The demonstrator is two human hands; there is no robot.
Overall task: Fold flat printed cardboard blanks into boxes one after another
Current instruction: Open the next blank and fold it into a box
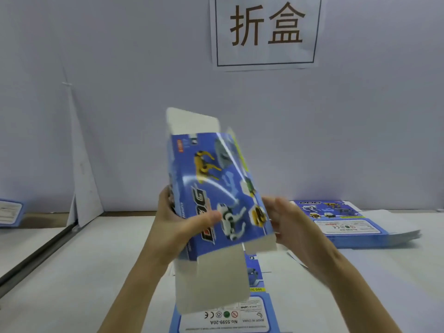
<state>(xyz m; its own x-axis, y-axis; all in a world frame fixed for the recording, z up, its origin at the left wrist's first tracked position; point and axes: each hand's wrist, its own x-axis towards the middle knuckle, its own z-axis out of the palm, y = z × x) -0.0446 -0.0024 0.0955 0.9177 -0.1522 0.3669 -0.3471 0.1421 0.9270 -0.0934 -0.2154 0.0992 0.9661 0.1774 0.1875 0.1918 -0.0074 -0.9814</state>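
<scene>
While our left hand (179, 222) grips the half-opened box blank (216, 179) above the near edge of the table (84, 272), we should push its right side squarely with the straight fingers of our right hand (290, 221).

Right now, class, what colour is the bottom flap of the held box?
Plain greyish white, unprinted: the bottom flap of the box, best seen in the head view.

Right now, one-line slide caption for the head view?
Left hand grips a half-opened printed box blank, right hand open at its side; flat blanks lie beneath.
</scene>
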